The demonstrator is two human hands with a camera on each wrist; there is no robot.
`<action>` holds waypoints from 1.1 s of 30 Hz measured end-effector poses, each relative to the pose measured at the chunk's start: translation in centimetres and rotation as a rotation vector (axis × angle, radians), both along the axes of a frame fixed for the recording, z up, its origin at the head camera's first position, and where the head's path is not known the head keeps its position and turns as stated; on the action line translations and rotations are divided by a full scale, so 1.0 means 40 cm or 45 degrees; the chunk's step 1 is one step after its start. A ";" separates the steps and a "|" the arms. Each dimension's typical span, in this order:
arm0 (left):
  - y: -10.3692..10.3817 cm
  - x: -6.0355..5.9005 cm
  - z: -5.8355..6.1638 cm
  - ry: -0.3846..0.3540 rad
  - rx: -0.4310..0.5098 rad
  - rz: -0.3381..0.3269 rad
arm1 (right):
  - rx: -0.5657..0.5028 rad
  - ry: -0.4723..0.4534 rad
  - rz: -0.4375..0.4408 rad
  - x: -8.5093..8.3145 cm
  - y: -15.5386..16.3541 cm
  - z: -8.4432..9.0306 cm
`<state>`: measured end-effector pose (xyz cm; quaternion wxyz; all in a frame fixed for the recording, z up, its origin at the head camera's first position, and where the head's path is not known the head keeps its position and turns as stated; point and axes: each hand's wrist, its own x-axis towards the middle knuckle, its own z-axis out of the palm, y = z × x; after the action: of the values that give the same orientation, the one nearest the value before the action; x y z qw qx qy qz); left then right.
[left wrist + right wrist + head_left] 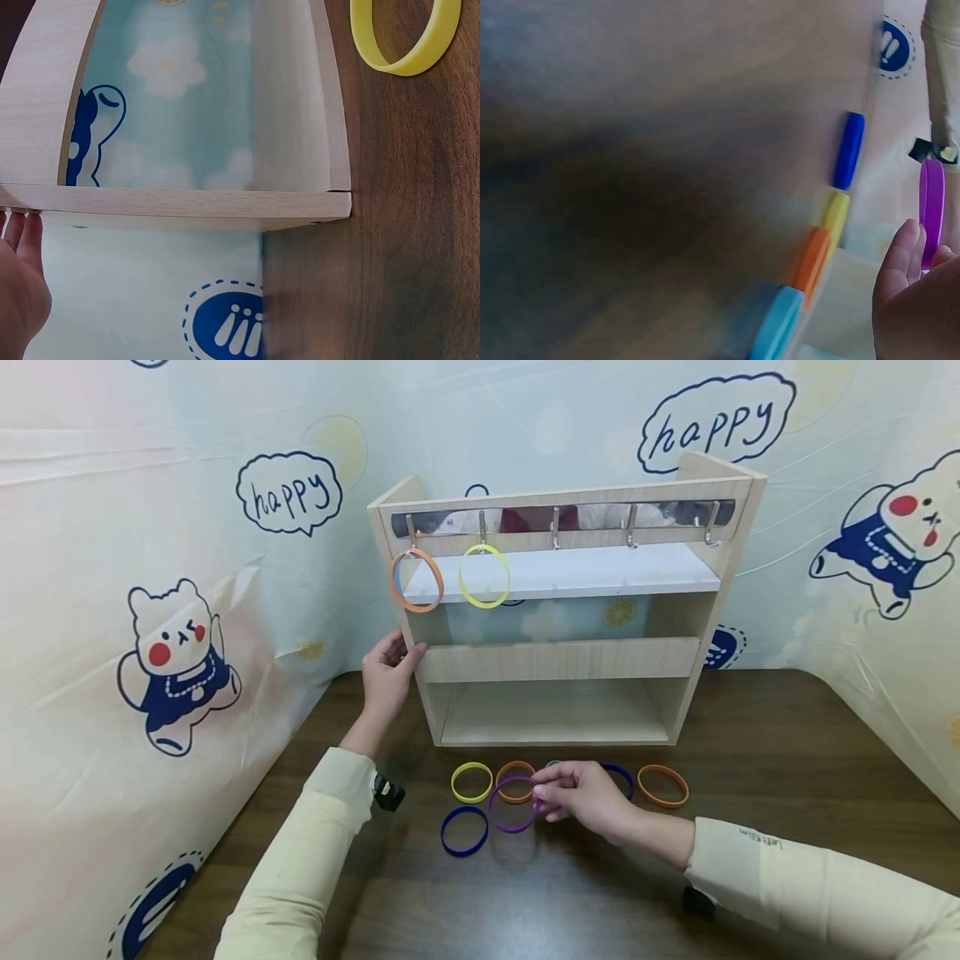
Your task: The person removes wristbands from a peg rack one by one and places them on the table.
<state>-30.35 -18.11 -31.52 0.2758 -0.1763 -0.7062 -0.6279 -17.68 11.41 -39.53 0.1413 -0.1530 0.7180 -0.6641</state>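
Note:
A pale wooden shelf unit stands on the table. My left hand grips its left side panel, thumb at the front edge and fingers against the outer face. Between thumb and fingers, my right hand pinches a purple silicone wristband, held upright above the table in front of the unit. An orange wristband hangs from the leftmost hook, and a yellow wristband from the one beside it. On the tabletop lie another yellow wristband, a blue wristband and an orange wristband.
A metal strip with several hooks runs along the unit's top. Partly behind my right hand lie a light blue wristband and a dark blue wristband. Farther right is another orange wristband. Printed cloth hangs behind the brown table.

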 end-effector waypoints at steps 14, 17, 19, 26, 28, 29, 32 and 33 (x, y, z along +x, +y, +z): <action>-0.001 0.000 -0.002 0.021 0.009 0.001 | 0.018 -0.025 0.049 0.007 -0.004 -0.068; -0.001 0.001 -0.003 0.011 0.012 0.007 | 0.026 -0.053 0.047 0.008 -0.005 -0.075; -0.001 0.002 -0.003 0.005 0.011 0.011 | 0.029 -0.064 0.045 0.009 -0.005 -0.077; 0.002 0.002 0.001 0.018 0.012 0.003 | 0.036 -0.078 0.037 0.005 -0.011 -0.086; 0.002 0.002 0.001 0.021 0.013 0.000 | 0.043 -0.079 0.037 0.003 -0.014 -0.090; 0.002 0.001 0.002 0.022 0.012 -0.001 | 0.047 -0.080 0.036 0.003 -0.016 -0.091; 0.002 0.001 0.001 0.017 0.011 -0.003 | 0.059 -0.074 0.030 0.003 -0.019 -0.092; 0.002 0.001 0.001 0.014 0.008 -0.003 | 0.066 -0.070 0.028 0.003 -0.019 -0.091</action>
<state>-30.31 -18.04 -31.48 0.2795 -0.1795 -0.7024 -0.6295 -17.56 10.64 -43.19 0.1721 -0.1389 0.7290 -0.6478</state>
